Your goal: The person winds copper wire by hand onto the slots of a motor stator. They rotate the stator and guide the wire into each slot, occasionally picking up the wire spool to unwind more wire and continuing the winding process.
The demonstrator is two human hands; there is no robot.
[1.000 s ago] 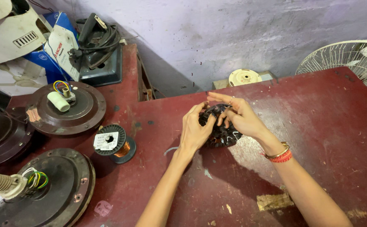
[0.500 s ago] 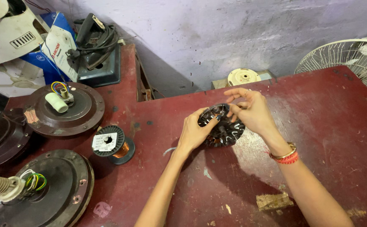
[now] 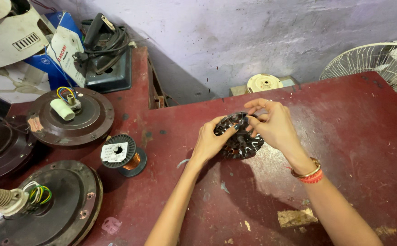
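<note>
A round black fan stator with copper windings lies on the dark red table, near its middle. My left hand grips the stator's left rim, thumb on top. My right hand rests over its upper right part, with the fingertips pinching at a slot near the top edge. Whether a wire is between those fingers is too small to tell. Orange and gold bangles sit on my right wrist.
A spool of copper wire stands left of my hands. Brown ceiling-fan motor housings fill the left side. A wire fan guard leans at the far right. A paper scrap lies near the front edge.
My right hand has slid from the stator's centre up to its upper right rim, fingers now pinching. The stator has shifted slightly right; my left hand keeps its hold.
</note>
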